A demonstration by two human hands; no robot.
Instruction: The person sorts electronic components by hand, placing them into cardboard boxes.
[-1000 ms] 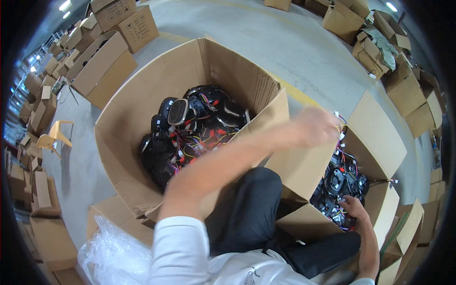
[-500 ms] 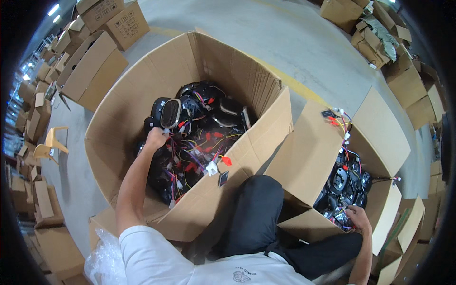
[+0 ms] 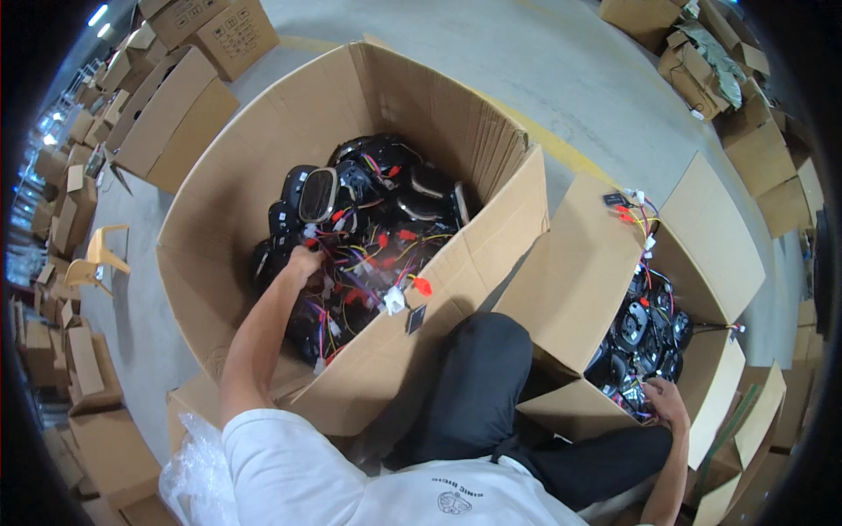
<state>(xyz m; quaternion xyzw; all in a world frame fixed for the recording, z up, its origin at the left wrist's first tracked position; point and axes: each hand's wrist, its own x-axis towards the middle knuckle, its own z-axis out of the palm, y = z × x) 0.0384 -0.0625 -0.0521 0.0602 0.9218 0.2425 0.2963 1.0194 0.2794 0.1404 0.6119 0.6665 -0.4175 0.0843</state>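
My left hand (image 3: 305,261) reaches into the large open carton (image 3: 237,158), its fingers closed among a tangle of coloured wires with red and white connectors. Whatever it grips is hidden. Beside these wires lie several glossy black rounded housings (image 3: 318,195), some with pale-rimmed oval faces. A white connector (image 3: 394,300) and a red one (image 3: 423,287) hang over the carton's near right wall. My right hand (image 3: 667,401) is in the smaller open carton (image 3: 561,289) at the right, fingers pinched at the edge of similar black housings (image 3: 631,326); what they hold cannot be made out.
Wires with a small black connector (image 3: 617,201) drape over the smaller carton's far corner. Clear plastic wrap (image 3: 197,469) lies at lower left. A yellow chair (image 3: 98,259) stands left. Stacked cartons (image 3: 167,114) line both sides of the grey floor.
My left hand has moved slightly right and nearer within the large carton, over the wires. My right hand stays in about the same place. The whole view has shifted a little.
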